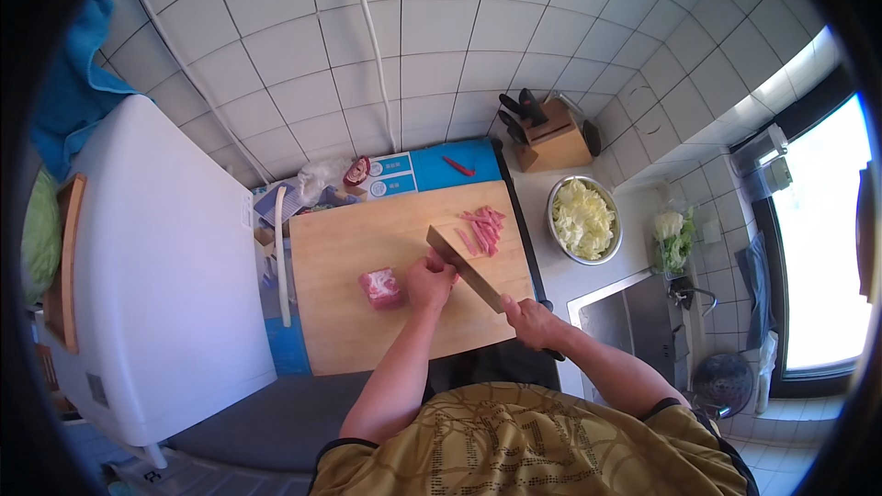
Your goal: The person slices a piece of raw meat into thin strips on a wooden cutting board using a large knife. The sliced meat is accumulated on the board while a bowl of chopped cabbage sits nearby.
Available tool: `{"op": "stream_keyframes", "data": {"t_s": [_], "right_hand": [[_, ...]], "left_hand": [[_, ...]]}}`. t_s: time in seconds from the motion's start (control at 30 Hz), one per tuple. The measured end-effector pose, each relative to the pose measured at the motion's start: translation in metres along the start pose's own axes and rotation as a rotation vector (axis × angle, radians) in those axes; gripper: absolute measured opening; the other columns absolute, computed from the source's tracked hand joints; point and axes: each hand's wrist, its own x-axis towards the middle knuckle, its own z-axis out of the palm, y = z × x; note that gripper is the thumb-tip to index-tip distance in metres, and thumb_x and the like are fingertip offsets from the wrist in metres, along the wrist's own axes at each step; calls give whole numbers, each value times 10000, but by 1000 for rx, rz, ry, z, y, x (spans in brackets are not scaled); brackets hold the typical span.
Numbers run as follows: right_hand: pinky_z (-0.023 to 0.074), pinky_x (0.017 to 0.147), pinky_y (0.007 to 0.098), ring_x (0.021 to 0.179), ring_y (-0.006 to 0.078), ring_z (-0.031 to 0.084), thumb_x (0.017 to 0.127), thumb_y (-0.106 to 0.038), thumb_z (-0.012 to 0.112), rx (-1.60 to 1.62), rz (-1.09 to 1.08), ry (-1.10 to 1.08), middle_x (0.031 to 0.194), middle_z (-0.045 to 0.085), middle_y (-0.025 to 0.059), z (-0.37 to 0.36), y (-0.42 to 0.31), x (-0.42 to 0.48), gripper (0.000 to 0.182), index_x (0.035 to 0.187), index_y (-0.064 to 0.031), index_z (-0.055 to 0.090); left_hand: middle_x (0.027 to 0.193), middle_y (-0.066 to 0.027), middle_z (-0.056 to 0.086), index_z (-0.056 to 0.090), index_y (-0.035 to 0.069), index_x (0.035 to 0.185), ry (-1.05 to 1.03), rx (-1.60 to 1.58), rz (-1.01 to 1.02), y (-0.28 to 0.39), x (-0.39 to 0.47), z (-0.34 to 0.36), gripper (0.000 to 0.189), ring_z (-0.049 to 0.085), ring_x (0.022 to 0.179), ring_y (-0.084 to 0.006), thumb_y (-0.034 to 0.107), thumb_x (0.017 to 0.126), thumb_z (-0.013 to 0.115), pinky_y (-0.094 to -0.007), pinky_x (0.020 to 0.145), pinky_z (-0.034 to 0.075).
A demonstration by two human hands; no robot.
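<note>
A cleaver (468, 272) with a broad metal blade lies slanted across the wooden cutting board (337, 234), its handle in my right hand (534, 324). My left hand (430, 282) presses its fingers on a piece of raw meat (435, 258) close beside the blade; the hand partly covers that meat. Left of this hand rests a separate chunk of raw meat (381, 288), pink with white fat. Beyond the blade, thin meat strips (486, 227) are heaped near the board's far right corner.
Right of the board stand a steel bowl of cut cabbage (584, 220), a wooden knife block (557, 141) and a sink (606, 317). A red chili (458, 166) and a cut red onion or cabbage (357, 171) lie behind the board. A large white appliance (186, 275) rises at left.
</note>
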Motion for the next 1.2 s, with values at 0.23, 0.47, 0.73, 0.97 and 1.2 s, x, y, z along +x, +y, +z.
{"op": "stream_keyframes", "data": {"t_s": [0.23,0.47,0.73,0.97,1.2], "right_hand": [[464,645,414,600,370,572,881,-485,136,-16,7,-19,647,545,278,-1,-18,21,723,738,96,542],[496,502,378,482,312,568,862,-533,126,-27,-65,61,603,545,242,12,-27,55,742,869,59,572],[468,459,362,442,275,545,863,-538,149,44,-45,76,518,516,194,9,-39,51,741,772,75,555],[472,473,353,453,271,553,866,-529,152,21,-116,88,528,522,200,16,-36,49,740,828,81,568],[458,588,410,567,349,566,875,-513,149,-3,-19,72,616,539,243,23,11,30,738,756,94,553]], "left_hand": [[523,-97,558,525,-7,572,-14,53,34,2,-4,-1,140,559,478,-170,79,616,627,-287,479,441],[526,-89,553,524,-2,581,-12,97,84,7,-8,-2,160,560,490,-168,103,622,638,-286,488,435],[533,-83,557,532,-16,637,-8,58,62,15,-15,-11,257,547,423,-147,202,755,598,-266,396,428],[557,-79,559,537,-20,679,-119,-52,-71,10,-13,-18,195,533,423,-134,150,775,531,-247,389,428],[588,-82,577,552,-11,690,-156,-27,-127,14,-8,-15,156,533,433,-130,120,761,504,-240,396,435]]}}
